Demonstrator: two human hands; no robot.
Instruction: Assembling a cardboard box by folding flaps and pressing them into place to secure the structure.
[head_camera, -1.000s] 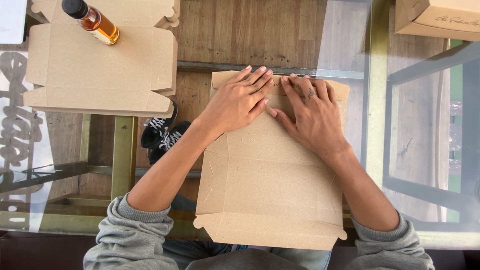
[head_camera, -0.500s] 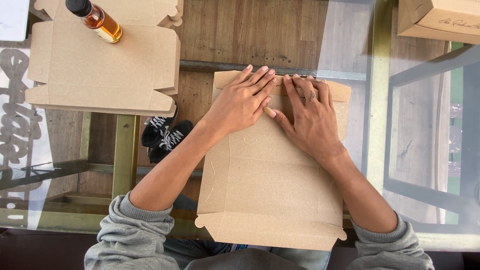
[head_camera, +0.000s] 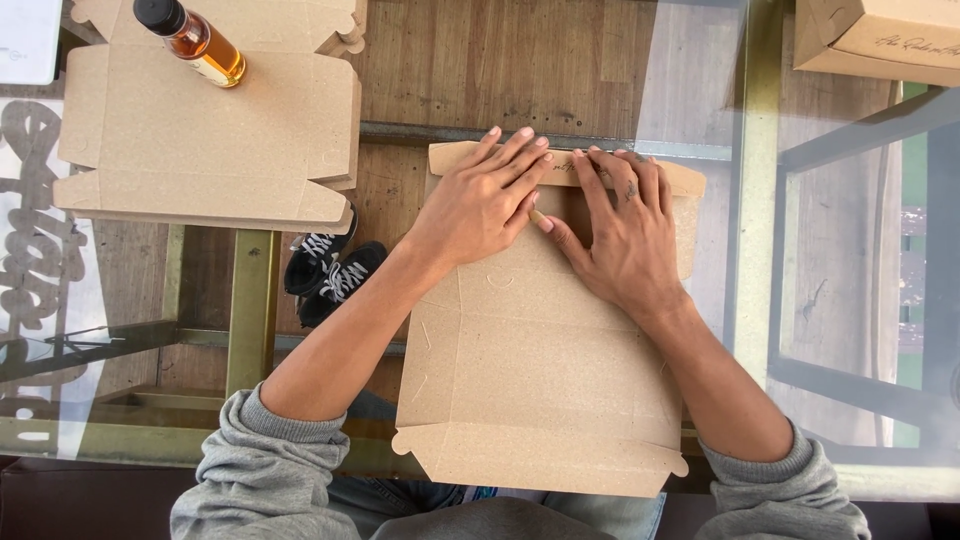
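Note:
A flat brown cardboard box blank (head_camera: 540, 380) lies on the glass table in front of me. My left hand (head_camera: 480, 200) rests palm down on its far part, fingers spread and reaching the top flap. Beside it, my right hand (head_camera: 620, 230) also presses flat on the cardboard, fingertips on the folded far flap (head_camera: 570, 165). Both hands touch each other at the thumbs. Neither hand grips anything.
A stack of flat cardboard blanks (head_camera: 200, 140) lies at the far left with a small amber bottle (head_camera: 195, 42) with a black cap on it. A folded cardboard box (head_camera: 880, 35) sits at the far right. Black shoes (head_camera: 330, 275) show through the glass.
Both hands stay on the far flap; the fingers have shifted slightly along the fold. The cardboard has not moved.

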